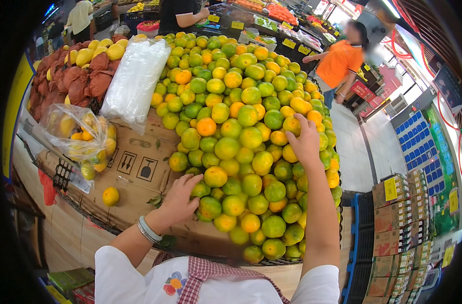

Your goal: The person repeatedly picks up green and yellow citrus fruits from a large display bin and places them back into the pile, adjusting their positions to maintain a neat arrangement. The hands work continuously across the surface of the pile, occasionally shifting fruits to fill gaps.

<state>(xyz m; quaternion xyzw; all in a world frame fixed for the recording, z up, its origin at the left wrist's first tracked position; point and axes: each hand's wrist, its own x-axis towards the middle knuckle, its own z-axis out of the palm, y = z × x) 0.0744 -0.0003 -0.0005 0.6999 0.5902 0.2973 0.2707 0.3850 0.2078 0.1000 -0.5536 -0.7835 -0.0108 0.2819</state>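
A big heap of green and orange mandarins lies before me. At its lower left edge, my left hand rests with fingers spread against a green mandarin. On the heap's right side, my right hand touches a yellow-green mandarin with its fingertips, the fingers apart. To the left, a single mandarin sits on flattened cardboard. A clear plastic bag with fruit in it lies farther left. A stack of clear plastic bags stretches between the heap and red-netted fruit.
Red net bags and loose yellow fruit fill the far left of the display. A person in an orange shirt stands beyond the right edge. Stacked cartons stand at the lower right; more produce stands lie behind.
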